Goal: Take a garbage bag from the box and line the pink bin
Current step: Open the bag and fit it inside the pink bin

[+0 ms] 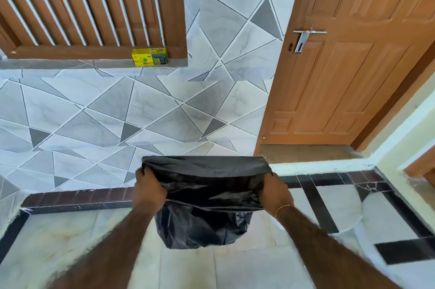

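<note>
I hold a black garbage bag in front of me at mid-height, its mouth spread wide between both hands and its body hanging down below. My left hand grips the left side of the mouth. On the right side, my right hand is closed on the rim. The yellow-green bag box stands on the window ledge, far above and to the left of the bag. No pink bin shows in this view.
A tiled wall with grey triangles faces me, with a brown barred window at top left. A brown door with a metal handle is at right, behind a raised step. Pale floor tiles lie below.
</note>
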`<state>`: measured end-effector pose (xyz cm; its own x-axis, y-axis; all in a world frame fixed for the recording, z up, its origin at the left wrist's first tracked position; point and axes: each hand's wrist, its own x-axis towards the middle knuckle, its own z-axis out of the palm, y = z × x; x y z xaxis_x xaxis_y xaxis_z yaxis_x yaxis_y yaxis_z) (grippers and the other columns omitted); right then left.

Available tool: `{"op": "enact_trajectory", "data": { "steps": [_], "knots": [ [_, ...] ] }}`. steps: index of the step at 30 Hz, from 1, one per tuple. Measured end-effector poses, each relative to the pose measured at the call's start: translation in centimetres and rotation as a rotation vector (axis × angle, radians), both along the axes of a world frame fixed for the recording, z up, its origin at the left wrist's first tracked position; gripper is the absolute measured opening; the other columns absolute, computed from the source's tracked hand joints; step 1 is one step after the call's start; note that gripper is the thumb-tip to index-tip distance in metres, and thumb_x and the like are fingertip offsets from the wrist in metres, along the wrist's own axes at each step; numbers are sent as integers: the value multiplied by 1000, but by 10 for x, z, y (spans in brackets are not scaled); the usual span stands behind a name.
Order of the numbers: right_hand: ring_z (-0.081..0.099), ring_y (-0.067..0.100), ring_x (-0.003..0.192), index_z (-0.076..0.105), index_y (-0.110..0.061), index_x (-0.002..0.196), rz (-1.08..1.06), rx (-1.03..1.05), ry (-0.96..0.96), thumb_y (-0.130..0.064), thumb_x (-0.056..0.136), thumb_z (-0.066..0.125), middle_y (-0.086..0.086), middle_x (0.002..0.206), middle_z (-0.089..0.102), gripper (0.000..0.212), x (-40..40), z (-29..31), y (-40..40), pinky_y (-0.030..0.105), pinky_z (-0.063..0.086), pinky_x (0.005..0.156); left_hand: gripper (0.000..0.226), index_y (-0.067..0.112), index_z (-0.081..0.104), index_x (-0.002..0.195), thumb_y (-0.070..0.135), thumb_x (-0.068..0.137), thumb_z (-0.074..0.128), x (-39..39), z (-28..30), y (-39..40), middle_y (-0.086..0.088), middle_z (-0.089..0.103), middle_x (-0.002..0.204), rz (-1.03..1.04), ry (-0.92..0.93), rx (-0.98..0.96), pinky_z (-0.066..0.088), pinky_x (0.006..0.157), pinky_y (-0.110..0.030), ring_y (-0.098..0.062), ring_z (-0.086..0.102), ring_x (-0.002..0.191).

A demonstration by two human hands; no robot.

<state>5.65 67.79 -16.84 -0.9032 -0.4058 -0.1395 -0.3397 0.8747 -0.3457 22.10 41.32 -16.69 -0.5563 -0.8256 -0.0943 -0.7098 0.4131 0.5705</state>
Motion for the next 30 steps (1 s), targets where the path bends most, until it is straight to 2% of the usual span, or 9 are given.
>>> {"op": "enact_trajectory", "data": {
  "steps": [4, 7, 11, 16, 19, 23, 30],
  "knots": [
    [60, 45, 100, 56, -8, 111, -5, -54, 66, -7, 82, 51, 18, 114, 56, 29, -24, 20, -54, 47, 50, 87, 51, 4, 40, 124, 4, 76, 58, -22, 27, -57, -21, 41, 124, 56, 13, -79, 44, 93, -56, -51, 52, 106],
    [60, 46, 99, 56, -7, 110, -1, -80, 102, -7, 81, 52, 20, 112, 56, 29, -36, 30, -91, 48, 51, 85, 48, 7, 42, 123, 8, 77, 57, -35, 43, -94, -22, 45, 122, 114, 60, -72, 45, 93, -55, -50, 52, 107],
    [60, 44, 99, 54, -7, 113, 22, -62, 121, -16, 87, 53, 19, 112, 56, 28, -39, 26, -125, 45, 50, 83, 48, 6, 48, 123, 5, 74, 51, -44, 46, -121, -21, 59, 121, 216, 163, 42, 46, 97, -50, -45, 56, 110],
    [60, 44, 96, 56, -6, 108, -52, -111, 100, -23, 89, 52, 20, 107, 60, 26, -23, 4, -132, 46, 50, 81, 44, 2, 49, 122, 1, 77, 48, -41, 35, -119, -27, 61, 119, 368, 260, 202, 47, 95, -47, -47, 57, 107],
    [60, 44, 98, 56, -7, 111, -95, -107, 55, -24, 89, 52, 21, 109, 61, 29, -14, -7, -123, 46, 50, 81, 39, 1, 49, 117, 2, 78, 52, -34, 23, -115, -28, 62, 115, 272, 174, 169, 48, 91, -47, -46, 59, 104],
    [61, 46, 100, 56, -9, 115, -196, -86, 34, -29, 88, 52, 20, 113, 62, 34, -19, -9, -118, 47, 50, 83, 45, 4, 45, 123, 3, 80, 59, -33, 15, -116, -24, 61, 117, 32, -13, 80, 47, 92, -48, -45, 58, 107],
    [62, 46, 92, 53, -6, 107, -260, -194, 23, -15, 83, 55, 23, 102, 66, 25, -33, -9, -122, 49, 53, 79, 47, 4, 43, 127, 3, 83, 57, -45, 14, -121, -24, 62, 119, -128, -78, 10, 48, 94, -46, -44, 60, 107]
  ]
}}
